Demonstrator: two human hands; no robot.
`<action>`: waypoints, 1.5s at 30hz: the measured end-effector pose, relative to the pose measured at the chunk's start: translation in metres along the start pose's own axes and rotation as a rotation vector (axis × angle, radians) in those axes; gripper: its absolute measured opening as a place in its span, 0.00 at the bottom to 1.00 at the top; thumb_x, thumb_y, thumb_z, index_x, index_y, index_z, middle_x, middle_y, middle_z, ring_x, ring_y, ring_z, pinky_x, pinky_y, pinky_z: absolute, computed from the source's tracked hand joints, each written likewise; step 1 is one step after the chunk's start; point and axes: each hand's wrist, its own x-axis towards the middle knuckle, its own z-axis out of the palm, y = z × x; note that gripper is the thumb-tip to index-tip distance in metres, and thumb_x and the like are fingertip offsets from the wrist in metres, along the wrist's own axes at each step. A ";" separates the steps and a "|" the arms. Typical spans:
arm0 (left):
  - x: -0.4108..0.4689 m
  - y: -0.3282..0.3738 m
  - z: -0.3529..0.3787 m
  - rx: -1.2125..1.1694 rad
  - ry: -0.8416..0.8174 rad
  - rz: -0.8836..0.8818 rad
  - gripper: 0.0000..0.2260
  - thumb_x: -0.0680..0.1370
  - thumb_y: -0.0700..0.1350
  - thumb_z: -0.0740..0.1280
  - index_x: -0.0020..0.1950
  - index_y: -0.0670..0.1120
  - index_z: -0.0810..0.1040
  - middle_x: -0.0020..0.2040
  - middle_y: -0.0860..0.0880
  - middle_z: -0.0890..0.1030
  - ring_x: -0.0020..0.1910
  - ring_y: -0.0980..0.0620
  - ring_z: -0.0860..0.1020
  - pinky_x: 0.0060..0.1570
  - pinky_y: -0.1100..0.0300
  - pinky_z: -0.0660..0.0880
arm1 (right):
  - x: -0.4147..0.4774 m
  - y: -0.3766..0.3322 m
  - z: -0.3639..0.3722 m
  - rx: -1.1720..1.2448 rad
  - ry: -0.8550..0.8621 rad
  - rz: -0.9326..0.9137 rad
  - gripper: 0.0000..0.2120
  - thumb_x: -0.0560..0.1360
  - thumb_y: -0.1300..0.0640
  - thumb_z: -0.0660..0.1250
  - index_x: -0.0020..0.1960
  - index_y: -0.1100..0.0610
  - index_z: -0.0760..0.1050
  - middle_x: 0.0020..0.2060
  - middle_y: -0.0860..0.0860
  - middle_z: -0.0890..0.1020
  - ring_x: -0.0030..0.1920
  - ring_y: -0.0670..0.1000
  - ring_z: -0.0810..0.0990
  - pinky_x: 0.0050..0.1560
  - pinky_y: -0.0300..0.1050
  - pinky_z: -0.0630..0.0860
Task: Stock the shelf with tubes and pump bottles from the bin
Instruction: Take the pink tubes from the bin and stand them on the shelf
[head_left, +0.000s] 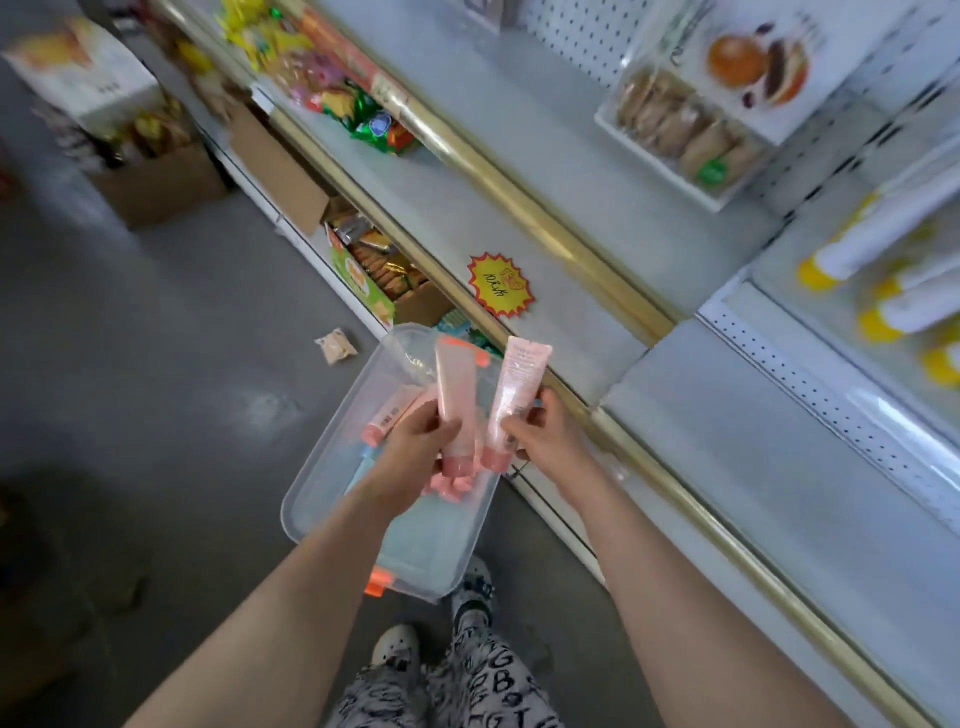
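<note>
Holding, left hand: fingers clamped on pink tube
Right hand: fingers pinching pale tube
Bin: beneath both

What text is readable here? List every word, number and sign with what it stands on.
"B", "G", "T", "O": loose letters printed on the trousers.
Too blurred to read: tilted handwriting on the starburst sign.
Too small to read: fine print on the pale pink tube.
Unreadable: dark marks on the tube lying in the bin, bin.
</note>
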 end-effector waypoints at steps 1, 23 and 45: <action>-0.008 0.004 0.006 0.022 -0.007 0.021 0.12 0.80 0.39 0.62 0.64 0.47 0.75 0.54 0.46 0.82 0.53 0.43 0.80 0.57 0.42 0.77 | -0.013 -0.002 -0.006 0.010 0.038 -0.017 0.24 0.70 0.54 0.71 0.64 0.52 0.70 0.55 0.49 0.80 0.53 0.51 0.81 0.52 0.55 0.82; -0.130 0.021 0.219 0.269 -0.458 0.313 0.10 0.79 0.40 0.66 0.58 0.48 0.78 0.51 0.42 0.82 0.47 0.45 0.81 0.46 0.46 0.81 | -0.217 0.062 -0.181 0.111 0.516 -0.079 0.18 0.71 0.53 0.71 0.59 0.49 0.70 0.48 0.49 0.82 0.46 0.49 0.83 0.48 0.48 0.82; -0.282 -0.091 0.478 0.403 -0.719 0.435 0.10 0.73 0.44 0.67 0.54 0.49 0.79 0.50 0.39 0.81 0.47 0.44 0.78 0.56 0.37 0.74 | -0.416 0.226 -0.396 0.163 0.827 -0.032 0.14 0.70 0.54 0.71 0.53 0.48 0.73 0.45 0.47 0.83 0.44 0.49 0.83 0.52 0.55 0.81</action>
